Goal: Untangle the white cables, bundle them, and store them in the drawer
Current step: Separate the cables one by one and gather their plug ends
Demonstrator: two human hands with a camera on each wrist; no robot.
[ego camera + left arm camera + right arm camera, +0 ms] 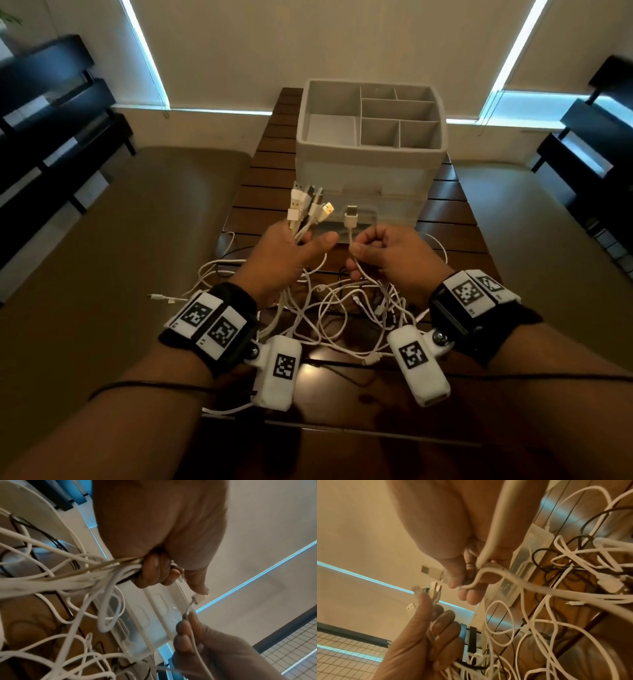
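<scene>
Cables (342, 318) sprawl in a white tangle on the dark bench (452, 219), right under the wrists. Above the heap, the left hand (284, 253) clutches a bunch of plug ends (308, 205) pointing upward, fingers curled round them. Beside it, not touching, the right hand (387, 253) pinches one single cable below its plug (351, 216). Beyond stands the grey drawer box (370, 137), drawer front (359, 219) closed, compartments on top.

organizer box (371, 150) upper centre, on table (445, 212) | cable tangle (342, 308) lower centre, on table before box | left hand (287, 253) left of right hand (387, 253), both above tangle
</scene>
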